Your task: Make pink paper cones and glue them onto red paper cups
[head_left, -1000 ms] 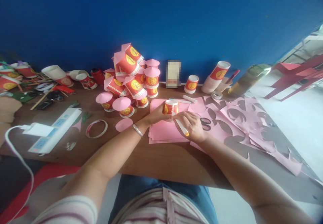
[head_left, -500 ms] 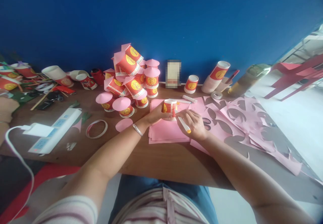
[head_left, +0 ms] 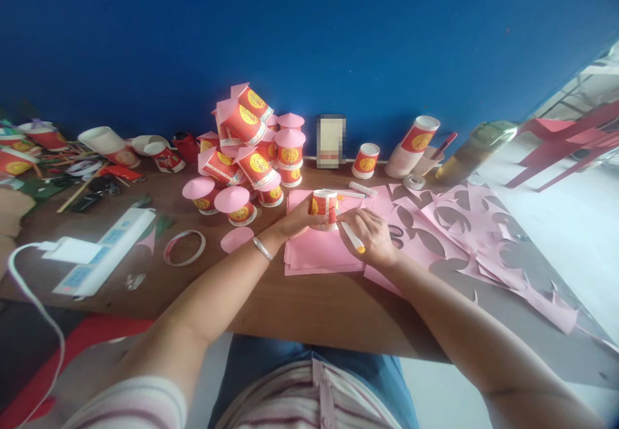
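My left hand is wrapped round a red paper cup with a yellow emblem, its white rim facing up. A pale upright strip shows on the cup's right side. My right hand is closed on a slim white pen-like tool with a yellow end. That yellow end points toward me, while the front end is at the cup's right side, largely covered by my fingers. Both hands are above a stack of pink paper sheets. Scissors lie just right of my right hand.
Left of the cup stands a pile of red cups with pink cone tops. Cut pink paper covers the right side. A tape roll and a power strip lie on the left. A tilted bottle is at the back right.
Both hands keep their grips. The right fingers and the white tool have shifted slightly downward along the cup's right side, and the pale upright strip looks a little wider. The other things stay in place.
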A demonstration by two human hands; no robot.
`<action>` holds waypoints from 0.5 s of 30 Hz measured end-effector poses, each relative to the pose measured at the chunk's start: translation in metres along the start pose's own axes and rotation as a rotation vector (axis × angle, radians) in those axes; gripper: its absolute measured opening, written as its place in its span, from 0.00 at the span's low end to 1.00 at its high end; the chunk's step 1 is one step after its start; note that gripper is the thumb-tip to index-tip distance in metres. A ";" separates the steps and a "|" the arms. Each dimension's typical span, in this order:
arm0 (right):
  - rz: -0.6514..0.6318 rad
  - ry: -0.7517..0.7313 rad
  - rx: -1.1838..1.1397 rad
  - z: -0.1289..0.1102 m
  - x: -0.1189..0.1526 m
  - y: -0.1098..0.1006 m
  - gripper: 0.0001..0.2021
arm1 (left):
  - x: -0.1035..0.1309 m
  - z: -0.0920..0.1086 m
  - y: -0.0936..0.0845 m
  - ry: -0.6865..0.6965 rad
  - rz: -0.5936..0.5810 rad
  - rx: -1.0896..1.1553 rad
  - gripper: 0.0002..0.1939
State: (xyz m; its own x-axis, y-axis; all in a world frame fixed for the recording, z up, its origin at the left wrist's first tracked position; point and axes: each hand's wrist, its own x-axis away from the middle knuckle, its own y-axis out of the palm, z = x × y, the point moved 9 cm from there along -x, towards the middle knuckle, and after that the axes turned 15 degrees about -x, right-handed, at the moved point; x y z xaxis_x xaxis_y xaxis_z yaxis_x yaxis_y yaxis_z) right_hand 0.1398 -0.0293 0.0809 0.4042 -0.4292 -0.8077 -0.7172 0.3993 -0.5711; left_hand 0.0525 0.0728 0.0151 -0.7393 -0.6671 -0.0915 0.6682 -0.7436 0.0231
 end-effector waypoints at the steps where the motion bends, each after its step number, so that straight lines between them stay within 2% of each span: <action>1: -0.001 0.002 0.002 0.000 0.000 0.000 0.09 | 0.000 0.000 0.000 -0.001 0.003 0.001 0.25; 15: -0.014 -0.007 0.013 -0.001 0.002 -0.002 0.10 | 0.001 -0.007 -0.004 -0.041 -0.005 -0.018 0.27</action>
State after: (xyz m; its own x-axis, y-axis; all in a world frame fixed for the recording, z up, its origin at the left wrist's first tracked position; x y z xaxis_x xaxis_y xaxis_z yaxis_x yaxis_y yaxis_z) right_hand 0.1413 -0.0314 0.0808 0.4181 -0.4291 -0.8006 -0.7040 0.4039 -0.5842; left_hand 0.0497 0.0748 0.0076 -0.7453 -0.6647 -0.0511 0.6654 -0.7464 0.0048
